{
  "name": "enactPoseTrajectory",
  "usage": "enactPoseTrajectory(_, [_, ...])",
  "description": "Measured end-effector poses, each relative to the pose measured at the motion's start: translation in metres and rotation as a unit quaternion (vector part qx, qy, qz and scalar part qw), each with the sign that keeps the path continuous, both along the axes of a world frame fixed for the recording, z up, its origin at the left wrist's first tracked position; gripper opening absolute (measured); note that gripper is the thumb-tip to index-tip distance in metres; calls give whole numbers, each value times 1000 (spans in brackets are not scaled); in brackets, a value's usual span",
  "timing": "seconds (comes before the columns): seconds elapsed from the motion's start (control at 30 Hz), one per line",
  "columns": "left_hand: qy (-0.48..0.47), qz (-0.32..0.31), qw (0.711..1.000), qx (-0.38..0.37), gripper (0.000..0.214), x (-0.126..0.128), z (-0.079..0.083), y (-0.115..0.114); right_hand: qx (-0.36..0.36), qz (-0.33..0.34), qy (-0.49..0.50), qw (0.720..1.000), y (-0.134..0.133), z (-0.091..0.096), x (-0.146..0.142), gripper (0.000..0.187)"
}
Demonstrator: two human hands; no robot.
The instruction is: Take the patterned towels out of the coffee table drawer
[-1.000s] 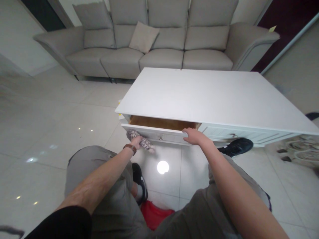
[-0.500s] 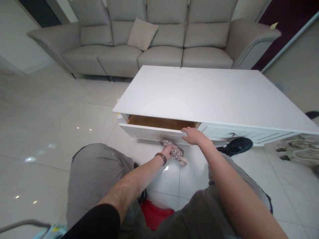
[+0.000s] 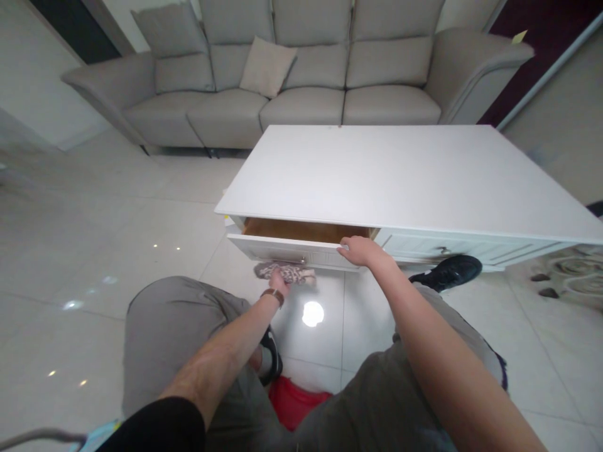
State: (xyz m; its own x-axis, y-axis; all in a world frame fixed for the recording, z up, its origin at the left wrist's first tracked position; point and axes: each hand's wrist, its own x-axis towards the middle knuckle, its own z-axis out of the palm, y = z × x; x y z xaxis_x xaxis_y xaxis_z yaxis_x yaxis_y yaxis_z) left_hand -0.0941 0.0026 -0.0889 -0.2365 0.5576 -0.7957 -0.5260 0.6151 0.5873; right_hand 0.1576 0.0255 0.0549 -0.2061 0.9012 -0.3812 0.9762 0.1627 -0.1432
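A white coffee table (image 3: 377, 169) stands in front of me with its left drawer (image 3: 268, 247) pulled partway out, its wooden inside showing. My right hand (image 3: 358, 250) has its fingers hooked over the right end of the drawer front's top edge. Low against the drawer front, below the small knob (image 3: 303, 260), my left hand (image 3: 281, 282) is closed round a patterned cloth (image 3: 294, 274) in brown and whitish tones. The palm side of the left hand is hidden.
A grey sofa (image 3: 301, 107) with a beige cushion (image 3: 267, 66) lies beyond the table. Between my legs is a red object (image 3: 296, 402), partly hidden. My black shoe (image 3: 447, 272) rests by the right drawer (image 3: 419, 245). Glossy tiles (image 3: 179, 213) cover the floor.
My left hand has moved left along the drawer front with the cloth, which now lies more level. My right hand stays on the drawer's edge.
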Motion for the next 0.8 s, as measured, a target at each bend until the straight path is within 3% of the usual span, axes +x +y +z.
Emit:
enactPoseTrajectory(0.07, [103,45,994,8,19,-45,14,10,-4,-3,-1,1000,0,1,0,48])
enactPoseTrajectory(0.13, [193,89,977,17,29,-73,27,23,-7,-6,3,1000,0,1,-1,48])
enactPoseTrajectory(0.2, [260,121,957,34,39,-81,36,35,-10,-9,8,1000,0,1,0,48])
enactPoseTrajectory(0.27, [303,131,942,62,46,-73,39,41,-10,-12,9,1000,0,1,0,48])
enactPoseTrajectory(0.37, [329,110,931,114,44,-40,37,35,-6,-14,5,1000,-1,2,0,48])
enactPoseTrajectory(0.47, [315,74,930,177,33,1,33,11,-6,-21,16,1000,-2,3,0,51])
enactPoseTrajectory(0.57, [227,19,941,251,26,48,32,-19,-9,-38,37,999,-3,5,1,60])
enactPoseTrajectory(0.67, [124,-76,954,263,22,104,31,-43,-5,-50,53,997,-1,7,3,69])
enactPoseTrajectory(0.8, [-34,-128,957,256,24,189,24,-54,-8,-51,81,995,1,8,7,77])
